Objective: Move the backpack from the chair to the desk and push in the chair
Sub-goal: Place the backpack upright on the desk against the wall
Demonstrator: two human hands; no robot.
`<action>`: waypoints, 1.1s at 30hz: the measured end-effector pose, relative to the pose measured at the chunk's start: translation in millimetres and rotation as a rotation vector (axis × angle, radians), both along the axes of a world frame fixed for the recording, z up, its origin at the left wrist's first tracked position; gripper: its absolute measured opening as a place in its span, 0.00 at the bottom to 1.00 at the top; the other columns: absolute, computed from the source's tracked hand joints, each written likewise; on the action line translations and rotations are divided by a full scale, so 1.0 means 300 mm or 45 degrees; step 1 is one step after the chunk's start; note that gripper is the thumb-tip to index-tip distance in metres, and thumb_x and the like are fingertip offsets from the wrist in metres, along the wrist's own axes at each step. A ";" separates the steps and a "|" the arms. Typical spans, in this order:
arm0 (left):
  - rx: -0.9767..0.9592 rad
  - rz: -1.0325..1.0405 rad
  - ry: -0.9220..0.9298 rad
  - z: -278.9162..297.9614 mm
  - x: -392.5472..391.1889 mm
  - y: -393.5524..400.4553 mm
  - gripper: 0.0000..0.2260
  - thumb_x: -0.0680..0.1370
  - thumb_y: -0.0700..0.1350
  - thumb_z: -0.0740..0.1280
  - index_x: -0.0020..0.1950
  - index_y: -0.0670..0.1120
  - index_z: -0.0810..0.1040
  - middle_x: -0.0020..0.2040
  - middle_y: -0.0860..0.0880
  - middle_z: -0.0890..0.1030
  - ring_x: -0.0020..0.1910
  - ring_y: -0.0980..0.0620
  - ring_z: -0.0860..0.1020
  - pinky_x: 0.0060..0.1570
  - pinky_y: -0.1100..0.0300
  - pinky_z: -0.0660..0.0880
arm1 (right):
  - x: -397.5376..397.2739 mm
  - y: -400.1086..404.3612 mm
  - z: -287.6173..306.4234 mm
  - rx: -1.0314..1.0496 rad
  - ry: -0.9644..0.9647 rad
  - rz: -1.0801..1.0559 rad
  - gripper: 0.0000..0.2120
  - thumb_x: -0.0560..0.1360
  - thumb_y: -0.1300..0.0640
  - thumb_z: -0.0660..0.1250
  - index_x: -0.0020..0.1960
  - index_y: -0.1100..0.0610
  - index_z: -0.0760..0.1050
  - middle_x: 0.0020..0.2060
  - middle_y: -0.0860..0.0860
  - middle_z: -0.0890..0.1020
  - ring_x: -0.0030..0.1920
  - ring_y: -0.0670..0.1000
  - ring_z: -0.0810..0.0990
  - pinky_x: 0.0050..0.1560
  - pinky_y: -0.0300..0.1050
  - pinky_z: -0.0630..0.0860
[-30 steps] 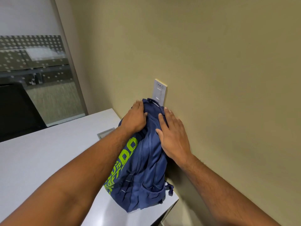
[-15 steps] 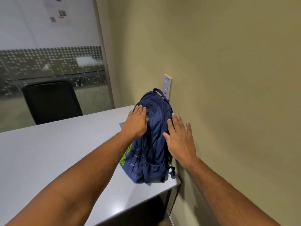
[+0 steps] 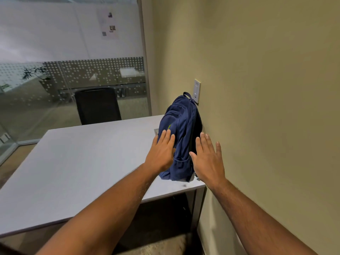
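A navy blue backpack (image 3: 181, 129) stands upright on the right end of the grey desk (image 3: 82, 162), leaning against the beige wall. My left hand (image 3: 161, 153) is flat and open at the backpack's left side, fingertips at or just off the fabric. My right hand (image 3: 207, 159) is open with fingers spread at its right side, near the wall, holding nothing. A black chair (image 3: 97, 105) stands at the far side of the desk. The chair that the backpack came from is out of view.
A white wall plate (image 3: 197, 91) is on the beige wall just behind the backpack's top. A glass partition with a dotted band closes off the far side. A small grommet cover (image 3: 156, 131) sits in the desk left of the backpack. Carpeted floor shows under the desk.
Both hands let go of the backpack's top and drew back lower and nearer to me with fingers open. The backpack now stands upright against the wall. My view has pulled back.
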State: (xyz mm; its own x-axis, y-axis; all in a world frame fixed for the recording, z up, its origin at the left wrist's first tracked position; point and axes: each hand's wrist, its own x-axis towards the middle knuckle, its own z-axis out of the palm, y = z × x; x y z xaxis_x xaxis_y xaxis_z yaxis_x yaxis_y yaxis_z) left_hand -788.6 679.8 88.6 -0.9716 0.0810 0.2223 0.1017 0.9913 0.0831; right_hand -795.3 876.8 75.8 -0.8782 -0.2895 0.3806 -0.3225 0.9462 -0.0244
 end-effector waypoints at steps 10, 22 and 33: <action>-0.022 0.010 0.001 0.027 0.187 0.023 0.27 0.87 0.54 0.48 0.83 0.46 0.46 0.83 0.45 0.42 0.81 0.45 0.41 0.75 0.48 0.37 | 0.171 0.039 0.034 -0.064 -0.023 -0.008 0.32 0.83 0.41 0.40 0.81 0.57 0.51 0.81 0.55 0.52 0.81 0.54 0.47 0.77 0.63 0.50; -0.003 -0.096 -0.018 -0.011 0.378 -0.009 0.28 0.86 0.57 0.45 0.83 0.47 0.47 0.83 0.46 0.43 0.81 0.48 0.41 0.77 0.49 0.39 | 0.406 0.002 0.005 -0.100 -0.085 -0.098 0.36 0.79 0.39 0.34 0.81 0.58 0.46 0.81 0.55 0.48 0.81 0.54 0.45 0.78 0.62 0.48; 0.081 -0.242 -0.081 -0.093 0.703 -0.220 0.27 0.86 0.56 0.47 0.83 0.45 0.48 0.83 0.46 0.44 0.82 0.48 0.42 0.79 0.46 0.43 | 0.803 -0.171 -0.070 -0.067 -0.087 -0.270 0.31 0.83 0.44 0.50 0.80 0.59 0.53 0.80 0.56 0.55 0.80 0.55 0.51 0.77 0.63 0.52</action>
State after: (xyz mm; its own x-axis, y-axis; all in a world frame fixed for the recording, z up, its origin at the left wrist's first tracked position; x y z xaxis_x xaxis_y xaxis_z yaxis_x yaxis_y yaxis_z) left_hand -577.8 613.6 60.8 -0.9523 0.2523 0.1717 0.2793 0.9473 0.1570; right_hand -554.4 825.5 54.8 -0.9417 -0.0768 0.3276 -0.1122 0.9895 -0.0906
